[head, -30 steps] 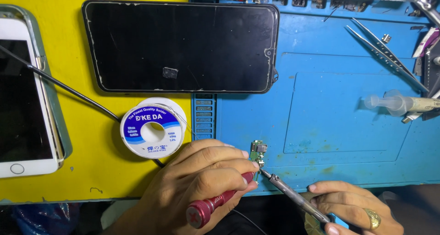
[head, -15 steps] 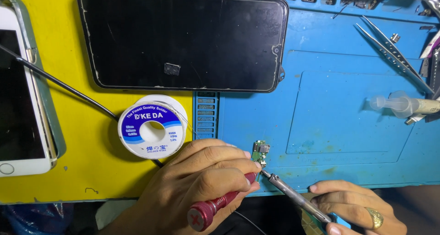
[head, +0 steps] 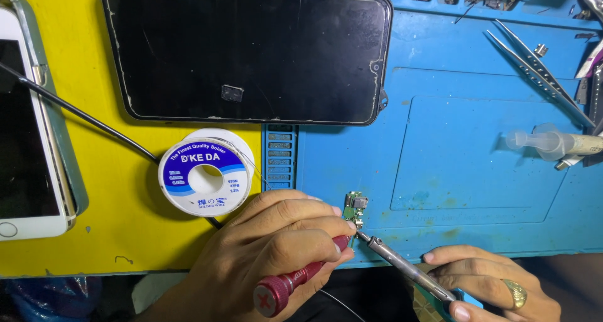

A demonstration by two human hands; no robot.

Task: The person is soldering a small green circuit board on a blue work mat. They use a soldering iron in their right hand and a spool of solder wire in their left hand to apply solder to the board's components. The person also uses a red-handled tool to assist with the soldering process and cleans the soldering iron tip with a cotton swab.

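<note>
My left grip (head: pixel 276 246) is clenched on a red-handled screwdriver (head: pixel 295 278), pinning the small circuit board (head: pixel 355 208); my right grip (head: pixel 496 287) grasps the soldering iron (head: pixel 402 265), its tip touching the board.

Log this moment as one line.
left hand: red-handled tool | right hand: soldering iron | tip: small circuit board

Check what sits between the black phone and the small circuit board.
Head view: only bare blue mat between the black phone and the small circuit board; the ridged strip lies left of that line.
</note>
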